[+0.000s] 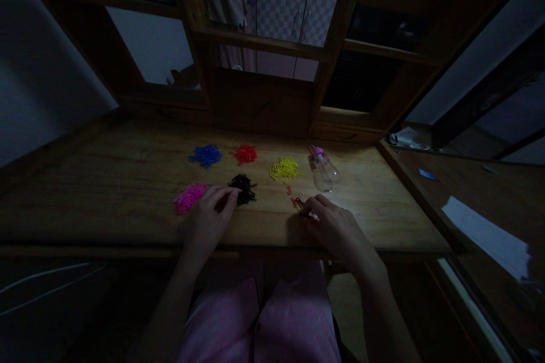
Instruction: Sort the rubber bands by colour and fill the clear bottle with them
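My left hand (213,207) rests at the left edge of a pile of small black plastic pieces (244,188). Its thumb and forefinger are pinched together; whatever is between them is too small to make out. Partly behind that hand lies a pink pile (189,197). My right hand (330,212) bends low over the wood, fingertips closed on a few small mixed-colour pieces (298,203). These look red, yellow and dark, and the fingers cover some of them. A yellow pile (285,169) sits just beyond.
Farther back on the wooden desk (140,181) are a blue pile (205,155) and a red pile (244,153). A clear bulb-shaped bottle with a pink cap (326,173) lies at right. Wooden shelves rise behind. White papers (487,235) lie on a surface at far right.
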A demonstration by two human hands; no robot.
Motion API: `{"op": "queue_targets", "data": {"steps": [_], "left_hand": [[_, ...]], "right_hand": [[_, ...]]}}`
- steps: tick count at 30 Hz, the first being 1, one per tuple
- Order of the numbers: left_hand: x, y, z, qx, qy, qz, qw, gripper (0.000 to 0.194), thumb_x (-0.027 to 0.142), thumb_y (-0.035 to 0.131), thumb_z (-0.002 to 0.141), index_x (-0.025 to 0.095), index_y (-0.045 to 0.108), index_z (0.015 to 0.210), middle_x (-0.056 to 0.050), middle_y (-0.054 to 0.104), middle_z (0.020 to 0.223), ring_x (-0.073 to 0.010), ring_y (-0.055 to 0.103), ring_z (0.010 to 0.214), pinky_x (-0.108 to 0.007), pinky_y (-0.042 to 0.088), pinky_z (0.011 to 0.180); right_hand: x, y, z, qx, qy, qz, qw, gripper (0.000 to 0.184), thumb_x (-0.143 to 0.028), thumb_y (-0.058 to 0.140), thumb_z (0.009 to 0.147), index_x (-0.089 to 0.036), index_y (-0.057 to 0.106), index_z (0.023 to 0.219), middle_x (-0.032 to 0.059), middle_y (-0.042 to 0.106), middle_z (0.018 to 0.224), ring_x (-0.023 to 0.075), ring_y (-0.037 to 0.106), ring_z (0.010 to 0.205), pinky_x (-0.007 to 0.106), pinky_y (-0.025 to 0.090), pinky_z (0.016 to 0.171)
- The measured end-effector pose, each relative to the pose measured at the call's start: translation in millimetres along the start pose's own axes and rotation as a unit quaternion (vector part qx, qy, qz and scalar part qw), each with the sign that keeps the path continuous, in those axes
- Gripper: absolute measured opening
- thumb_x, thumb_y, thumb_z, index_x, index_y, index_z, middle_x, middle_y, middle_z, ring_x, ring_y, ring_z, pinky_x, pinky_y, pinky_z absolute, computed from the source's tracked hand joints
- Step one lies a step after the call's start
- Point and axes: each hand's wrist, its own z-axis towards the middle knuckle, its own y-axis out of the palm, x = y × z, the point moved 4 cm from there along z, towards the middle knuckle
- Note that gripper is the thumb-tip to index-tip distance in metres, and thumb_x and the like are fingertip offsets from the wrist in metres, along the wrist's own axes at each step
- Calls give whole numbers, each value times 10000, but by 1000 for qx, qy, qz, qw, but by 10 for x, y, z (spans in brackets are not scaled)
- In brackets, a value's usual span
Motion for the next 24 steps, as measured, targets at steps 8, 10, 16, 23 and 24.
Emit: {"op": "queue_targets", "data": {"steps": [8,10,16,23,24], "left_hand": [[19,-13,-19,4,-3,-2,1000,206,340,527,920,211,687,941,-27,692,973,-183,642,943,-295,478,871],[21,-13,-20,4,-5,0,1000,201,338,529,919,217,687,944,-25,693,978,-183,643,946,-292,478,873],[29,-8,-14,11,6,-6,1000,212,336,519,921,213,691,937,-30,697,965,-182,645,936,-288,482,862],[40,-12,-17,3,3,-5,1000,220,342,511,928,213,689,946,-34,691,981,-186,639,955,-296,472,879],[37,-12,-16,3,1,-5,1000,221,344,511,928,214,689,948,-34,691,980,-187,639,954,-296,473,879]], "right_hand": [[-78,50,113,-18,-35,-66,997,218,-74,465,830,-198,542,992,42,661,937,168,598,717,292,265,579],[-44,83,125,-7,-43,-47,998,210,-68,473,810,-196,538,963,39,656,927,167,596,718,289,275,585],[38,50,128,34,-40,91,995,232,-43,464,798,-184,558,957,48,638,892,148,594,725,248,376,624],[178,-208,80,145,-62,177,972,211,-95,555,802,-197,665,950,40,619,884,140,603,731,264,471,666],[208,-226,69,160,-65,182,968,201,-104,564,807,-204,680,937,40,622,893,144,615,753,269,483,681]]}}
